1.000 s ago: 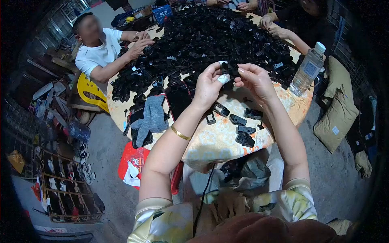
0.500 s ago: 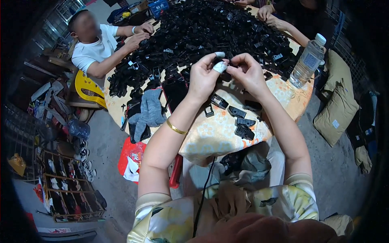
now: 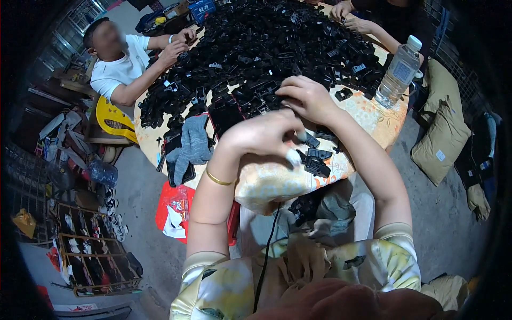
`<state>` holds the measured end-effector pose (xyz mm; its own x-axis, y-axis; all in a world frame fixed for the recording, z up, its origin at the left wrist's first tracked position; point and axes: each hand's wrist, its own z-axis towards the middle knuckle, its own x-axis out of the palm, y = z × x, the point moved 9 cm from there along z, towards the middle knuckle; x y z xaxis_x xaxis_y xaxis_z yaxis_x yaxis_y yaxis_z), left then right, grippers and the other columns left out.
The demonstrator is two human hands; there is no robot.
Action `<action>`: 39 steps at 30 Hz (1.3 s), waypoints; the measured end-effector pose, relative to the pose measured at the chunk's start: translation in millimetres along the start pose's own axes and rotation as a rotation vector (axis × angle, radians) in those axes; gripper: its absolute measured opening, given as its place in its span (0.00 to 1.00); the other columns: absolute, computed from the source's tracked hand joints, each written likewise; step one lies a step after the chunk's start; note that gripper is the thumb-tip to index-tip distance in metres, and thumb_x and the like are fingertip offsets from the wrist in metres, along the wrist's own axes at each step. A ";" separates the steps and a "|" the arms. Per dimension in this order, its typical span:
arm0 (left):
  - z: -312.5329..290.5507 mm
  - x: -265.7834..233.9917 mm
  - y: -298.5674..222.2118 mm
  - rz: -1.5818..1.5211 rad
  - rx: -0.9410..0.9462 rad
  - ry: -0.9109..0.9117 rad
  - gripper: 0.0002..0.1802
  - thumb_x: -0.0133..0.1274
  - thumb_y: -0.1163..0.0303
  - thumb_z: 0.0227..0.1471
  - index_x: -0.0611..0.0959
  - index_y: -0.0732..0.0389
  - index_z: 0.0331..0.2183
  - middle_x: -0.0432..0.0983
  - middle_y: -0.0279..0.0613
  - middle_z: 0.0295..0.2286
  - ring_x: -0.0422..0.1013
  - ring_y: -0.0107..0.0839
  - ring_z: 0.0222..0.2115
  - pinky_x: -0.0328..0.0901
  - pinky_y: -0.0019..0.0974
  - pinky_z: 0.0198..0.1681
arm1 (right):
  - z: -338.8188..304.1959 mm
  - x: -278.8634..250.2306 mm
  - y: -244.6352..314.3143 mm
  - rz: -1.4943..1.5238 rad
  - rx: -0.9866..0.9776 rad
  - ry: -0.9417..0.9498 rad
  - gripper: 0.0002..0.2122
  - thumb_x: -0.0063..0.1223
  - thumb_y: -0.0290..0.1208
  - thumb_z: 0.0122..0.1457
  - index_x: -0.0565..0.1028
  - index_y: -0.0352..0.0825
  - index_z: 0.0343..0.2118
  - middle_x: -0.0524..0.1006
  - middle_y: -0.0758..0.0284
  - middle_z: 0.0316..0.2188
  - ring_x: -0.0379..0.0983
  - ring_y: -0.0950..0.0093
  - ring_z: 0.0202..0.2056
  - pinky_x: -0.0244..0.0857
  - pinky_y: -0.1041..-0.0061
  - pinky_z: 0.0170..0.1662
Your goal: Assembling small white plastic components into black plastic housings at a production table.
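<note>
My left hand is lowered over the near part of the table, thumb and fingers apart and slightly blurred. White covers wrap its thumb tip and a fingertip. Right beside them lie several small black plastic parts, shaped like clips or housings. Farther off, my right hand rests at the near edge of a big heap of similar black parts. Its fingers are bent together and its thumb is hidden, so I cannot make out what they hold.
A clear water bottle stands on the table's right side. Grey cloth and a dark phone-like slab lie left of my hands. Two co-workers sit at the heap, one in a white shirt. A red stool stands below the table's edge.
My hands were together over the heap's near edge and have parted. The left came down toward the loose black parts; the right shifted slightly left and nearer.
</note>
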<state>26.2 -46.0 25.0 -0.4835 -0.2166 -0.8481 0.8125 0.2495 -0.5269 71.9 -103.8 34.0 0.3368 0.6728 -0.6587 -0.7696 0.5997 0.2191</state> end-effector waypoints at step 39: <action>0.1 -37.5 92.4 -1.191 -0.240 -0.828 0.19 0.50 0.77 0.48 0.65 0.66 0.43 0.72 0.41 0.30 0.73 0.29 0.29 0.71 0.30 0.36 | -12.5 -23.7 -42.2 0.524 0.552 -0.312 0.05 0.53 0.21 0.50 0.71 0.30 0.30 0.74 0.68 0.29 0.71 0.82 0.28 0.67 0.85 0.32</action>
<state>119.4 -15.0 8.1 -0.4264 -0.8484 0.3136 -0.0356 -0.3307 -0.9431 89.6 -150.5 31.3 0.2058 0.9654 -0.1603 -0.5186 0.2465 0.8188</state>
